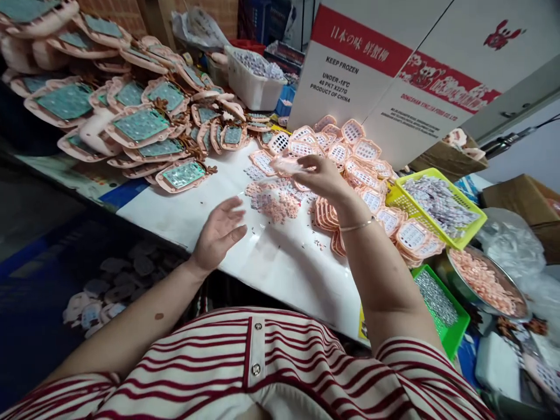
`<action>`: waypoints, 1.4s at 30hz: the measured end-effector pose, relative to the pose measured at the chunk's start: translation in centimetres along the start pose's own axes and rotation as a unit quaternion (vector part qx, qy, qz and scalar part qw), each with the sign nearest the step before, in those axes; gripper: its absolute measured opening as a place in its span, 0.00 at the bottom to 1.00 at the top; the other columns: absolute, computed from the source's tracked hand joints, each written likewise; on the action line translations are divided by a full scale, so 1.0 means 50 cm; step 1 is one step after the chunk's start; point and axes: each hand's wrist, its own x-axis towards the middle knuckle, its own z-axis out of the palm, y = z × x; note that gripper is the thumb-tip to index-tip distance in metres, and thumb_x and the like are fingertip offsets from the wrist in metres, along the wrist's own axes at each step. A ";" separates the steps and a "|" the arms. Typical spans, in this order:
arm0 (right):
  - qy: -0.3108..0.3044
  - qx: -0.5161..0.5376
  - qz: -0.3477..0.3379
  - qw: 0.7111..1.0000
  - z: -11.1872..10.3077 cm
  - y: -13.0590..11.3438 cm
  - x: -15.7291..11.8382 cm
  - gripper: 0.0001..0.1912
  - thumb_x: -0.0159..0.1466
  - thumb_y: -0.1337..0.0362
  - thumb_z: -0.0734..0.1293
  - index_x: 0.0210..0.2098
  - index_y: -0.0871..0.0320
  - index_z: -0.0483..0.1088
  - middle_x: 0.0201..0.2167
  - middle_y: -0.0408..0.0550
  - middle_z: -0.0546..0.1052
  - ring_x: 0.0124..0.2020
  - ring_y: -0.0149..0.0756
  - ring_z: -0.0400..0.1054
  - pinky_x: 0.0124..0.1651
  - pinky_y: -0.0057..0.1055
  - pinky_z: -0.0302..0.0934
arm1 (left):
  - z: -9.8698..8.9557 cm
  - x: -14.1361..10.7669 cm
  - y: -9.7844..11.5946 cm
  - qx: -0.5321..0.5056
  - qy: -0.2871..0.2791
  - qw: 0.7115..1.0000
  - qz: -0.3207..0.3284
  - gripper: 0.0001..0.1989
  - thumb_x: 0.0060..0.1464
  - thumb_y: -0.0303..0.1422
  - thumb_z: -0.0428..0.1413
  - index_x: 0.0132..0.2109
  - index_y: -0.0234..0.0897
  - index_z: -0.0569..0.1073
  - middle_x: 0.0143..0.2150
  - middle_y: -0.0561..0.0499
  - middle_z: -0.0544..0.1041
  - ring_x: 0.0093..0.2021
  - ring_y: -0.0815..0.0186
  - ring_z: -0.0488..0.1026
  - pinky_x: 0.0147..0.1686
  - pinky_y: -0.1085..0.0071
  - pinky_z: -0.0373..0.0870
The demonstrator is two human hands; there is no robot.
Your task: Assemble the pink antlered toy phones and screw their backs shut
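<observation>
My left hand (pixel 220 231) is held over the white tabletop with its fingers apart and nothing in it. My right hand (pixel 322 178) reaches forward, its fingers closed on the edge of a pink plastic panel (pixel 285 166), which is blurred and seen nearly edge-on. Below that panel lies a heap of small pink pieces (pixel 282 208), with small pale button-like parts beside it. Beyond and right of my right hand are many pink panels with rows of holes (pixel 366 150). A neat stack of such panels (pixel 326 213) stands by my right wrist.
Pink casings with green circuit boards (pixel 140 125) are piled at the left. A white tub (pixel 256 87) of small parts stands behind. At the right are a yellow basket (pixel 396 195), a green tray (pixel 455 332) of metal bits and a steel bowl (pixel 450 271). A carton (pixel 345 105) leans behind.
</observation>
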 end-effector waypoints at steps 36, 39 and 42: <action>-0.113 -0.175 -0.012 0.978 0.150 0.105 -0.153 0.17 0.63 0.73 0.59 0.44 0.60 0.76 0.42 0.57 0.78 0.42 0.43 0.71 0.46 0.34 0.61 | 0.024 -0.019 -0.006 -0.304 0.017 0.931 -0.202 0.36 0.49 0.59 0.60 0.55 0.35 0.75 0.44 0.42 0.83 0.45 0.53 0.81 0.50 0.55 0.76; -0.112 -0.155 -0.017 0.981 0.145 0.107 -0.152 0.15 0.63 0.73 0.59 0.39 0.60 0.78 0.38 0.56 0.78 0.40 0.41 0.71 0.46 0.33 0.61 | 0.022 -0.019 -0.003 -0.300 0.026 0.933 -0.196 0.36 0.50 0.60 0.58 0.54 0.35 0.76 0.45 0.43 0.83 0.46 0.54 0.81 0.49 0.57 0.77; -0.075 -0.130 -0.013 0.989 0.154 0.108 -0.146 0.18 0.66 0.71 0.58 0.48 0.62 0.76 0.43 0.58 0.78 0.44 0.41 0.71 0.50 0.34 0.62 | 0.024 -0.016 -0.003 -0.297 0.001 0.928 -0.226 0.39 0.49 0.60 0.59 0.56 0.32 0.74 0.43 0.41 0.83 0.42 0.54 0.82 0.44 0.55 0.79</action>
